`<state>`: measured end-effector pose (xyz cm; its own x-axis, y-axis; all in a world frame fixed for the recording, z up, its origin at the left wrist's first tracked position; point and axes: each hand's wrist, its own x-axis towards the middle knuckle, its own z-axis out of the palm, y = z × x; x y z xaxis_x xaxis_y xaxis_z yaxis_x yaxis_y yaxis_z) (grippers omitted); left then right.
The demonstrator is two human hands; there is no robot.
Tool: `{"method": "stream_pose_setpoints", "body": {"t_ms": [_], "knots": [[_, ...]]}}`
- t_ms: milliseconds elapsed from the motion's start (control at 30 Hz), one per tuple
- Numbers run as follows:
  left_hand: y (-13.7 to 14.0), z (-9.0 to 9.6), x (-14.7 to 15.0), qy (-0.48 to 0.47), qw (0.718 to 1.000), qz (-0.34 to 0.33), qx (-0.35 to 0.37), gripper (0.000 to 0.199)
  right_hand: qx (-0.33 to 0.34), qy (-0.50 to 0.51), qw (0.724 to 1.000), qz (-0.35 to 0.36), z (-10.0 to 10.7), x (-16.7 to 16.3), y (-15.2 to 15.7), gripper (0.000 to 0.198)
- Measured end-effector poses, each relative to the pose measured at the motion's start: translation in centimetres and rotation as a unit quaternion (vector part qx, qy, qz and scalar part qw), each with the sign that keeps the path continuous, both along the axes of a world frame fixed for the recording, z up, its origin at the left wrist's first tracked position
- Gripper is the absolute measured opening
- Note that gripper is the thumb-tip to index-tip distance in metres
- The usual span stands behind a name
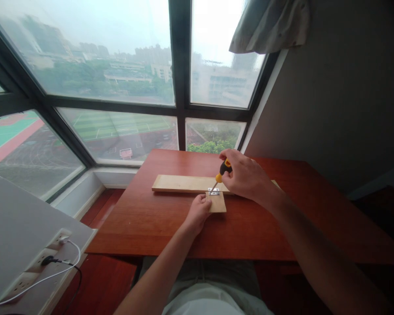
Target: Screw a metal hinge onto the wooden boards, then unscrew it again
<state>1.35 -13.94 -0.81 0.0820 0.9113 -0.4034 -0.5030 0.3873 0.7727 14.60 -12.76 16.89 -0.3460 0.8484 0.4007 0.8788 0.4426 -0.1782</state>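
While, in head view, right hand (244,175) grasps screwdriver (219,177), tip at hinge (216,191), left hand (198,211) pinches block (217,204) at its nine o'clock. Hinge sits at block's twelve, board (184,184) beyond. Fastening seems under way; what is left, too small to tell.

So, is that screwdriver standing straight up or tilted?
Tilted: the screwdriver slants down leftward from the right hand, its tip at the metal hinge.
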Motion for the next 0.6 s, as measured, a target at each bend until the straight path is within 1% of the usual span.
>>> {"method": "stream_pose_setpoints", "body": {"t_ms": [200, 300, 433, 600], "knots": [[0.08, -0.34, -0.01, -0.004, 1.0, -0.003, 0.009, 0.028, 0.009, -0.033, 0.998, -0.06, 0.06, -0.32, 0.05, 0.025], [0.13, -0.47, -0.02, -0.004, 1.0, -0.006, 0.011, 0.028, 0.005, -0.017, 0.999, -0.044, -0.02, -0.22, 0.22, 0.023], [0.12, -0.52, -0.03, -0.01, 1.0, -0.006, 0.011, 0.028, 0.004, 0.002, 1.0, -0.011, -0.01, -0.06, 0.0, 0.033], [0.09, -0.56, -0.06, -0.013, 1.0, -0.012, 0.02, 0.028, 0.007, -0.015, 0.998, -0.056, 0.05, -0.22, 0.04, 0.032]]}}
